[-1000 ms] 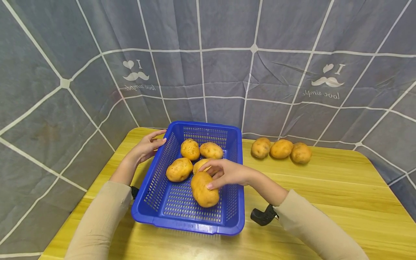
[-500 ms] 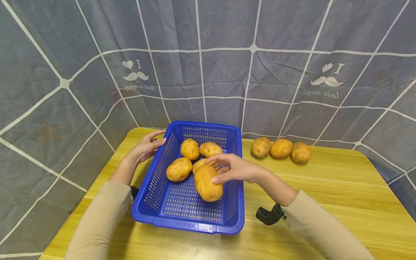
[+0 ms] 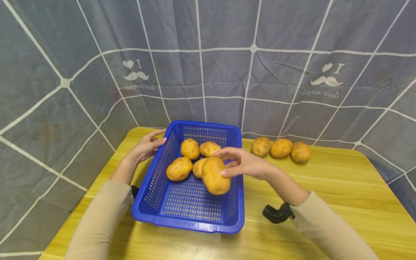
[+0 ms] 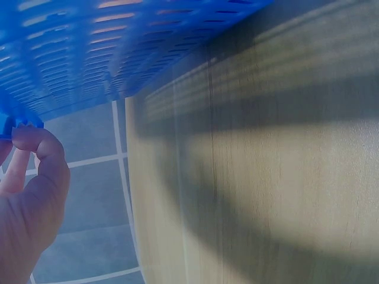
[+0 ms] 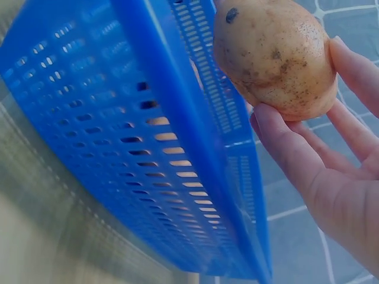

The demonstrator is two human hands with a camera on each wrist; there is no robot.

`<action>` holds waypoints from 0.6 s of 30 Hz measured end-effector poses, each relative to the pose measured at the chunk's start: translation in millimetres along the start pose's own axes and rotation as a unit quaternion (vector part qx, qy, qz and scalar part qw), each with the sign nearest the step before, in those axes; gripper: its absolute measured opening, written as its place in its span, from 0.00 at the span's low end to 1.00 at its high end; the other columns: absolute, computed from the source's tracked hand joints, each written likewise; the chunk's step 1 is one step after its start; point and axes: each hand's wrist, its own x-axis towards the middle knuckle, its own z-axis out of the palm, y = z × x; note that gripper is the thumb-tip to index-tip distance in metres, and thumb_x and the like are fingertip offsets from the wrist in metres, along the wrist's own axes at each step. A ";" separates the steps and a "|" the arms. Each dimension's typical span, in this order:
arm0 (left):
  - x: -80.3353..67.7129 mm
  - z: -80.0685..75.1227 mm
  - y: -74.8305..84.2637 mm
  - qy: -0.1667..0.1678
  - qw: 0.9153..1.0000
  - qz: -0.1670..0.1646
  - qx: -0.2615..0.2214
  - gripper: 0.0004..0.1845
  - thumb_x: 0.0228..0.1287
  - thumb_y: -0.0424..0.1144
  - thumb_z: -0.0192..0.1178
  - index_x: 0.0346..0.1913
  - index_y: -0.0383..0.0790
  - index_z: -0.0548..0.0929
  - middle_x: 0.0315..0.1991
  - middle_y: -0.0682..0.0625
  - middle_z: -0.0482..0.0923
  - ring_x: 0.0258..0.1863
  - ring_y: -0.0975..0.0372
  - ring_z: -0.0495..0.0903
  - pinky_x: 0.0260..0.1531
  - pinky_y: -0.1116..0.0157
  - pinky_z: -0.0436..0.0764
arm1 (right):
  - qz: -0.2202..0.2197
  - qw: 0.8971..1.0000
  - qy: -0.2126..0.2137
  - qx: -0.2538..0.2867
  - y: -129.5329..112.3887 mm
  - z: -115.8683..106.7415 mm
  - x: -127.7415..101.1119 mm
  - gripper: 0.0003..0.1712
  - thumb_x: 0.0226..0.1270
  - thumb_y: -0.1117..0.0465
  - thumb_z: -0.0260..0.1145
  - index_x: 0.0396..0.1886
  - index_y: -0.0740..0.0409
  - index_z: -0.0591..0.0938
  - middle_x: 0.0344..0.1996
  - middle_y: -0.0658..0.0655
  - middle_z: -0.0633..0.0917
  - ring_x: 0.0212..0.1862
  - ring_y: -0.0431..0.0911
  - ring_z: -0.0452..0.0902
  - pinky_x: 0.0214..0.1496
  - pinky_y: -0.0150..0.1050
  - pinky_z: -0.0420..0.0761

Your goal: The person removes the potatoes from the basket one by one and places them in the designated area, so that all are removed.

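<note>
A blue plastic basket (image 3: 191,224) with slotted walls stands on the table, with several potatoes inside. My left hand (image 3: 147,147) grips the rim on its far left side; in the left wrist view the thumb (image 4: 50,160) meets that rim. My right hand (image 3: 245,164) holds a large potato (image 3: 216,176) above the right part of the basket, thumb on the near side and fingers behind. The right wrist view shows this potato (image 5: 278,59) raised above the rim, with dark specks on its skin. In the basket, it partly covers another potato (image 3: 198,168).
Outside the basket, a row of three potatoes (image 3: 281,148) lies at the back of the wooden table (image 3: 325,187). A grey curtain (image 3: 224,72) with white lines hangs behind and to the left. A black wrist mount (image 3: 276,213) hangs under the right forearm.
My right hand has moved the potato right and away from me, rising toward the basket's right wall. My left hand and the basket have stayed in place.
</note>
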 end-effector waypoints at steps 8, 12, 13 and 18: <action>-0.4 -0.6 -0.5 -0.002 1.000 0.002 0.011 0.33 0.69 0.36 0.52 0.73 0.41 0.50 0.39 0.51 0.76 0.35 0.64 0.79 0.40 0.66 0.80 | -0.001 1.000 0.026 0.014 -3.7 -7.9 -10.6 0.34 0.56 0.67 0.69 0.62 0.63 0.67 0.54 0.66 0.71 0.45 0.52 0.79 0.45 0.43 0.79; -0.4 -0.5 -0.3 -0.005 1.000 0.002 0.008 0.33 0.69 0.36 0.52 0.73 0.41 0.50 0.38 0.51 0.76 0.34 0.64 0.79 0.39 0.66 0.80 | -0.004 0.999 0.029 0.022 -3.4 -12.1 -15.8 0.34 0.57 0.67 0.68 0.62 0.62 0.67 0.54 0.65 0.72 0.46 0.54 0.79 0.47 0.45 0.79; -0.2 -0.7 -0.6 -0.005 1.000 0.002 0.008 0.33 0.69 0.36 0.52 0.73 0.41 0.50 0.38 0.52 0.76 0.34 0.64 0.79 0.39 0.66 0.80 | -0.005 0.999 0.030 0.024 -3.1 -13.2 -17.2 0.33 0.57 0.67 0.68 0.62 0.62 0.67 0.54 0.65 0.72 0.46 0.54 0.79 0.47 0.46 0.79; 0.1 -1.2 -1.5 -0.005 1.000 0.003 0.008 0.33 0.70 0.36 0.51 0.73 0.41 0.50 0.38 0.52 0.75 0.34 0.64 0.79 0.39 0.66 0.80 | -0.017 0.999 0.038 0.026 0.1 -17.8 -22.7 0.33 0.57 0.67 0.68 0.62 0.62 0.67 0.52 0.64 0.74 0.46 0.55 0.80 0.47 0.47 0.79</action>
